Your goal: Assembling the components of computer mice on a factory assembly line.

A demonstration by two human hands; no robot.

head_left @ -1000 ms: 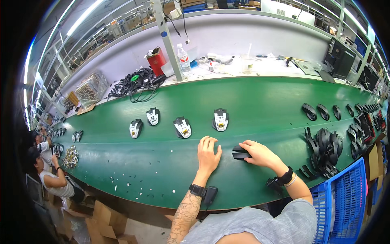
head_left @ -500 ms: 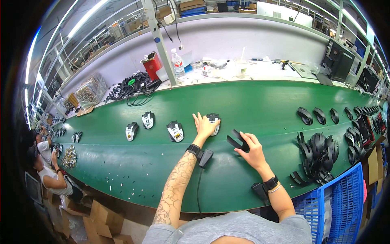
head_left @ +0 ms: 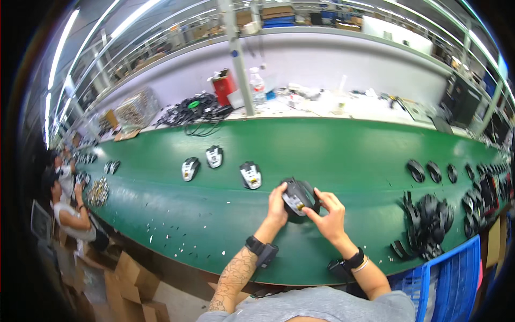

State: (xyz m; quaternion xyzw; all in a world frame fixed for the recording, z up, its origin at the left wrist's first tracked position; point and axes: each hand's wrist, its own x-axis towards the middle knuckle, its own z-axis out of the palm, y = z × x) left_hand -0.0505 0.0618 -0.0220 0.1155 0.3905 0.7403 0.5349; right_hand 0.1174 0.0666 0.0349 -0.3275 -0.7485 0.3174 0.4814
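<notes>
My left hand (head_left: 277,208) grips a black-and-white computer mouse body (head_left: 292,200) by its left side, raised over the green bench in front of me. On the other side my right hand (head_left: 331,216) holds a curved black mouse cover (head_left: 310,192) against the body, its thumb at the body's lower end. Fingers partly hide where the two parts meet. To the left of my hands lie three more uncovered mouse bodies, the nearest one (head_left: 250,175) with its white inside facing up.
Black mouse covers (head_left: 429,220) are heaped at right, above a blue crate (head_left: 450,279). Black mice (head_left: 416,170) stand in a row behind them. Cables (head_left: 193,111) and a bottle (head_left: 257,88) sit on the back shelf. Co-workers (head_left: 75,214) are at far left.
My left hand has lifted the mouse body off the bench and drawn it nearer. My right hand has brought the cover against it. The whole view has shifted slightly.
</notes>
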